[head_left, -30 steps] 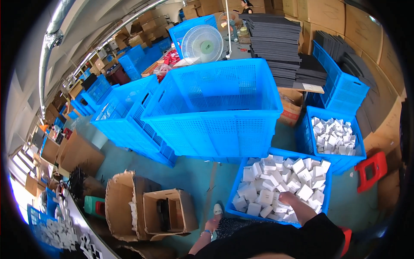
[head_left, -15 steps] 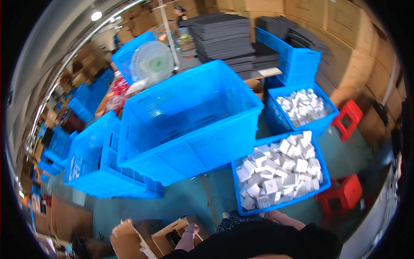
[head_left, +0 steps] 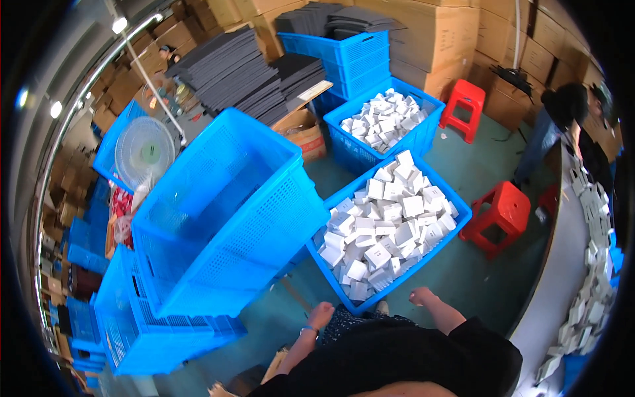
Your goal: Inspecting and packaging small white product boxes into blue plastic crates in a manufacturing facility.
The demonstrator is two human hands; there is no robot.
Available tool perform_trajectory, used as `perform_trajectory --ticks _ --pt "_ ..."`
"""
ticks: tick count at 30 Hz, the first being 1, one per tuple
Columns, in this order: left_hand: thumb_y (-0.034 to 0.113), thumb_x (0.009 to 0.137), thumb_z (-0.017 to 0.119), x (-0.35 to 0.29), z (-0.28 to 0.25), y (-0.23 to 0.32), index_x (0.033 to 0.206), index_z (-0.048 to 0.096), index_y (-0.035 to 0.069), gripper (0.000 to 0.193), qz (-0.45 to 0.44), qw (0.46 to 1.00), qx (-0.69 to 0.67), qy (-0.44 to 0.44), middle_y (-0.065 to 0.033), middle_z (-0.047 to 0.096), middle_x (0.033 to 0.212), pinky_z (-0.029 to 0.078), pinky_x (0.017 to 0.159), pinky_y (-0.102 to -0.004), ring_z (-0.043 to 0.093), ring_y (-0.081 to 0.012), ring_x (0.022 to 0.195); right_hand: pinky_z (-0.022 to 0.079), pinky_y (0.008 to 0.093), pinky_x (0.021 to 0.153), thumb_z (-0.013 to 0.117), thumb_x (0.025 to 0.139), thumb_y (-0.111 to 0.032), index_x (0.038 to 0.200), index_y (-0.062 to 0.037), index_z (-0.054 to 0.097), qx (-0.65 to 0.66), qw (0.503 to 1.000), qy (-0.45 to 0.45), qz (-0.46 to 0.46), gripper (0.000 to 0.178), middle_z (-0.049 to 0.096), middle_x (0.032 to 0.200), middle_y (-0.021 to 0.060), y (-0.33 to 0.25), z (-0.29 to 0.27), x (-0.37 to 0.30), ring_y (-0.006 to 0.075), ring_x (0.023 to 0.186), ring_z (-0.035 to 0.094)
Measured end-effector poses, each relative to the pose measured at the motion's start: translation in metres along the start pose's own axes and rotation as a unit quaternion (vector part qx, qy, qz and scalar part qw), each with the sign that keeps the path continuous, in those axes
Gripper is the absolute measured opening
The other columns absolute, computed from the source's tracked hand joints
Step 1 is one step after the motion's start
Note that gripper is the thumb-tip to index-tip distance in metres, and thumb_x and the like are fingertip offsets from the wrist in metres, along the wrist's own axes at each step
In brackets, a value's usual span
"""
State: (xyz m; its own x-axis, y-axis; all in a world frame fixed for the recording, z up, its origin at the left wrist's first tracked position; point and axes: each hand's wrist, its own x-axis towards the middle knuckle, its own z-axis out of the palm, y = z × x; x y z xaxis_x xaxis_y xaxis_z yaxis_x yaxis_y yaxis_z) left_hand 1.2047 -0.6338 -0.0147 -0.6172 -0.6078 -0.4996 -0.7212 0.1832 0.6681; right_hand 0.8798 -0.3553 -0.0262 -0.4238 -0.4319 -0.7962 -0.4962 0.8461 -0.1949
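My left hand [head_left: 321,315] hangs in front of my body with its fingers curled in, and nothing shows in it. It is just off the near corner of a blue crate [head_left: 349,304] heaped with small white boxes [head_left: 378,255]. Beyond the near right edge of the same crate, my right hand [head_left: 419,296] is also loosely closed, with no object visible in it. Neither hand touches the crate. To the left stands a tall blue crate [head_left: 264,228] whose inside shows nothing in it, set higher than the heaped one.
Behind is another blue crate [head_left: 350,142] of white boxes. Red stools [head_left: 506,212] stand to the right, before a long table [head_left: 552,284] lined with white boxes and a person [head_left: 562,109] beside it. Grey foam sheets [head_left: 228,76], a fan [head_left: 144,152] and cartons [head_left: 430,40] are farther back.
My view has turned right, bringing the long table and a person in. My left hand has come away from the open carton, and my right hand has moved out from the crate's near edge.
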Motion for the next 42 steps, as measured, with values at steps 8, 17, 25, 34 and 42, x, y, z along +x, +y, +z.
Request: perform_trajectory --ticks 8,17,25,34,42 --pt "0.025 0.093 0.068 -0.026 -0.049 0.037 0.117 0.066 0.005 0.032 0.017 1.000 -0.005 0.018 -0.0142 0.074 0.104 0.056 0.086 -0.0379 0.072 -0.0268 0.098 0.054 0.0469 0.081 0.056 0.085 -0.026 0.100 -0.0110 0.070 -0.017 0.999 0.016 -0.039 0.025 0.072 0.100 0.0169 0.010 0.021 0.007 0.0363 0.095 0.069" --pt "0.033 0.092 0.071 -0.027 -0.335 0.079 0.126 0.060 -0.002 0.049 0.199 0.778 0.308 0.511 -0.0198 0.062 0.126 0.051 0.089 -0.0443 0.060 -0.0398 0.106 0.054 0.0494 0.086 0.055 0.087 -0.027 0.104 -0.0116 0.073 0.117 0.987 0.112 0.012 0.028 0.071 0.112 0.0174 -0.035 -0.012 -0.001 0.0366 0.104 0.068" --pt "0.061 0.088 0.064 0.020 -0.417 0.073 0.120 0.062 -0.001 0.069 0.076 0.813 0.464 0.344 -0.0241 0.070 0.102 0.052 0.074 -0.0535 0.066 -0.0444 0.091 0.054 0.0457 0.096 0.058 0.086 -0.018 0.111 -0.0065 0.074 0.140 0.986 0.015 0.086 0.032 0.070 0.119 0.0187 -0.104 0.047 -0.050 0.0362 0.113 0.066" --pt "0.054 0.100 0.050 0.057 -0.479 0.088 0.081 0.065 -0.002 0.061 0.158 0.769 0.475 0.398 -0.0273 0.066 0.077 0.046 0.061 -0.0568 0.062 -0.0467 0.069 0.054 0.0441 0.093 0.063 0.081 -0.012 0.110 -0.0067 0.075 0.145 0.986 0.002 0.082 0.031 0.069 0.122 0.0167 -0.134 0.066 -0.068 0.0347 0.114 0.066" --pt "0.045 0.100 0.056 -0.018 -0.543 0.138 0.085 0.073 0.003 0.048 0.242 0.641 0.592 0.425 -0.0168 0.070 0.077 0.053 0.065 -0.0447 0.066 -0.0354 0.071 0.054 0.0485 0.090 0.057 0.088 -0.028 0.114 -0.0114 0.071 0.146 0.984 0.093 0.031 0.034 0.071 0.114 0.0184 -0.146 0.065 -0.035 0.0378 0.103 0.068"
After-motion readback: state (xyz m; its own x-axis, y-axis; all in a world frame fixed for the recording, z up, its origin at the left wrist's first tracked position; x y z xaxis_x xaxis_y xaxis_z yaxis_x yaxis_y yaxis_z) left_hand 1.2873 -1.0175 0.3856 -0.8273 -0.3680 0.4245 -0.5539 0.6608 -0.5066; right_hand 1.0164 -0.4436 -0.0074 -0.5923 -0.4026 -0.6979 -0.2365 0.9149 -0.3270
